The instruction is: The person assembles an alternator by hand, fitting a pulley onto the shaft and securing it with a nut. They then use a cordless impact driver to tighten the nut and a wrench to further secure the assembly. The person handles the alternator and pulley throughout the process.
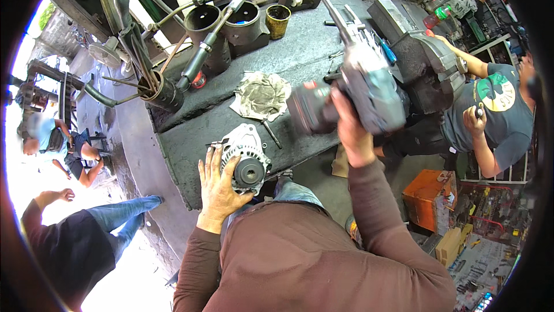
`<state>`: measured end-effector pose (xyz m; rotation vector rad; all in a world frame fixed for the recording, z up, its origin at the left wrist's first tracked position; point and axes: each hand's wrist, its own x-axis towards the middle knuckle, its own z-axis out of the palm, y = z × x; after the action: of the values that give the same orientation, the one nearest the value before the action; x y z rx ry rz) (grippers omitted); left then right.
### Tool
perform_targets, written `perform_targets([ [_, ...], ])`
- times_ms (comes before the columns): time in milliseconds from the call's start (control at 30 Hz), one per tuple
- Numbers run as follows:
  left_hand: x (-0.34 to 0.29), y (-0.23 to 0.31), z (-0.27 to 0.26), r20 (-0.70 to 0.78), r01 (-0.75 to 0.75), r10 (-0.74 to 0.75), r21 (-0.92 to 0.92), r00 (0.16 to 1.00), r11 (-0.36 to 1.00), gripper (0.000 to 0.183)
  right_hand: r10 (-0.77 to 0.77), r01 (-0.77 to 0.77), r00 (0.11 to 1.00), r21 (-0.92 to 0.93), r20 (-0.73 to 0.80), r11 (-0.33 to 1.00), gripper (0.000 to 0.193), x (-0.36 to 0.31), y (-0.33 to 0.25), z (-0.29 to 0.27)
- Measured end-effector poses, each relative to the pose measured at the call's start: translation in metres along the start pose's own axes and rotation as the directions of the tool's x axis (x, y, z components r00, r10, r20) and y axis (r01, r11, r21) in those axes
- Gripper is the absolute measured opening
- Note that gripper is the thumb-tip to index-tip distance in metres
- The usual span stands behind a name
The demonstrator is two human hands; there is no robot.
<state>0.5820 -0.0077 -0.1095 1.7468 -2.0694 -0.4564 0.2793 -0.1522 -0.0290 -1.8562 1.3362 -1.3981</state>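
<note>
An alternator (245, 142) with a silvery slotted housing and a dark round pulley (250, 172) sits at the bench's near edge. My left hand (220, 190) steadies it from its left side, the thumb beside the pulley and the fingers along the housing. Up and to the right, clear of the alternator, my right hand (352, 127) grips a cordless impact wrench (372, 84) by its handle. The wrench is smeared by motion, and a long extension (334, 15) points from it toward the far side. A crumpled, stained cloth (262, 94) lies beyond the alternator, next to a thin metal rod (272, 134).
Dark containers (205, 35), a yellow can (278, 22) and a bucket of bars (164, 93) stand at the bench's back and left. A vise-like metal block (427, 67) is at right. One person (496, 104) holds a bottle (437, 18); others are at left.
</note>
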Motion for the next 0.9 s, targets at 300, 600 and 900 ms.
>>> perform_targets([
  [300,-0.002,-0.003,0.008,-0.001,0.035,-0.035,-0.084,0.999,0.996,0.106,-0.202,0.182,0.936,-0.095,-0.289,0.979,0.039,0.094,0.138,0.08],
  [600,-0.002,-0.007,0.009,-0.012,0.017,-0.019,-0.131,1.0,0.991,0.103,0.192,-0.181,0.976,0.113,-0.104,0.977,0.042,0.072,0.112,0.033],
  [900,-0.014,-0.03,0.038,-0.198,-0.099,0.032,-0.344,0.98,0.934,0.125,-0.086,0.15,0.841,-0.078,0.535,0.986,0.018,-0.045,-0.006,0.076],
])
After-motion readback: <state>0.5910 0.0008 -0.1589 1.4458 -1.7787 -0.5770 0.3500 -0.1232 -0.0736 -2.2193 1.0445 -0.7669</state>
